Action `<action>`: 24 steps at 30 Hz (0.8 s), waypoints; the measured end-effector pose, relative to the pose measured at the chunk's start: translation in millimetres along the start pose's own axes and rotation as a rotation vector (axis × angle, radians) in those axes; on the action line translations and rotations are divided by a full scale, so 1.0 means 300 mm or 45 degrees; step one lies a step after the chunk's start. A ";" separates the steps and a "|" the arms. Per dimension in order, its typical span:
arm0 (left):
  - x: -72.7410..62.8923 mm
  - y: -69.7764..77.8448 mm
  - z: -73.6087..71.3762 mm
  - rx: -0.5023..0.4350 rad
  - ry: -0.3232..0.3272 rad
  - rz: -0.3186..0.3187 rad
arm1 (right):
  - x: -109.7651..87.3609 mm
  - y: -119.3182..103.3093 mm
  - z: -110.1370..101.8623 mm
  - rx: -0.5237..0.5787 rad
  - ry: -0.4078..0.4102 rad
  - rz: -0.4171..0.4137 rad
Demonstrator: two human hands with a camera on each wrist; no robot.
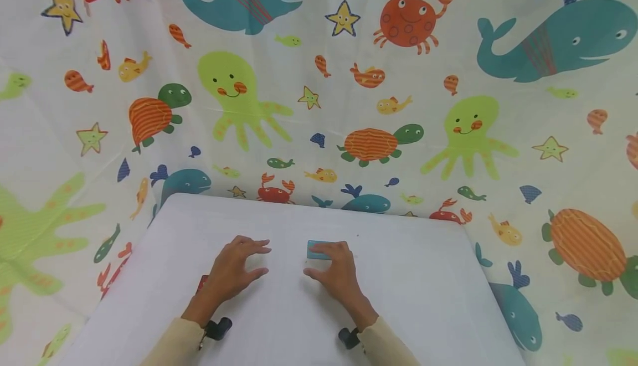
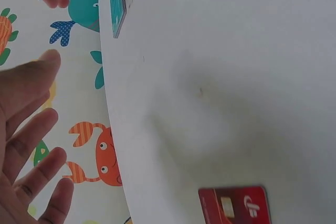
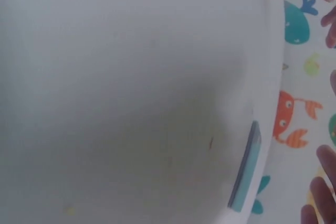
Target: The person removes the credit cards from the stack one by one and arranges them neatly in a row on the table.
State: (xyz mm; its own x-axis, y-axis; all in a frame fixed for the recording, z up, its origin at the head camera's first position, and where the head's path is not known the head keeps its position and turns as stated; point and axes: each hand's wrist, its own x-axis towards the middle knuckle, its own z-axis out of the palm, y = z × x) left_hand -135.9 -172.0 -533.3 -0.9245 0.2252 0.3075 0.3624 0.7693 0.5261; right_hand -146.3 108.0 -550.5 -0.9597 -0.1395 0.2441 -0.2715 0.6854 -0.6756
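My left hand (image 1: 233, 271) hovers over the white table, fingers spread and thumb apart, holding nothing. A red bank card (image 2: 237, 206) with a gold chip lies flat beneath it; in the head view the wrist partly covers it. My right hand (image 1: 340, 273) is held above the table with fingers and thumb parted and nothing between them. Just beyond it lies a thin light-blue flat rectangular item (image 1: 318, 256), its right part hidden behind the fingers. Seen edge-on in the right wrist view, that blue item (image 3: 245, 170) has a dark layered side.
The white tabletop (image 1: 418, 294) spans the front. Behind and beside it hangs a white curtain (image 1: 309, 128) printed with sea animals. Black wrist cameras (image 1: 218, 329) sit at the cuffs of beige sleeves.
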 end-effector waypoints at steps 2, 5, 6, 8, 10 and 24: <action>0.009 0.004 0.010 -0.005 0.013 0.010 | 0.003 0.013 -0.009 -0.007 -0.001 0.014; 0.024 0.010 0.027 -0.018 0.016 0.007 | 0.008 0.029 -0.024 -0.019 0.000 0.035; 0.030 0.014 0.032 -0.022 0.014 0.006 | 0.009 0.034 -0.029 -0.016 0.003 0.040; 0.040 0.020 0.042 -0.033 0.007 -0.002 | 0.013 0.044 -0.039 -0.013 0.007 0.053; 0.048 0.027 0.053 -0.046 0.002 -0.007 | 0.017 0.057 -0.047 -0.023 0.009 0.060; 0.099 0.058 0.144 -0.091 0.004 0.004 | 0.036 0.141 -0.071 -0.063 0.002 0.111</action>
State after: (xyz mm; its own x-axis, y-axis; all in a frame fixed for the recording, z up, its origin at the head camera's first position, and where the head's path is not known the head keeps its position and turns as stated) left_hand -162.1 -126.0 -549.4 -0.9230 0.2260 0.3116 0.3731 0.7239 0.5803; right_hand -166.6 150.6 -561.7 -0.9793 -0.0772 0.1870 -0.1833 0.7296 -0.6589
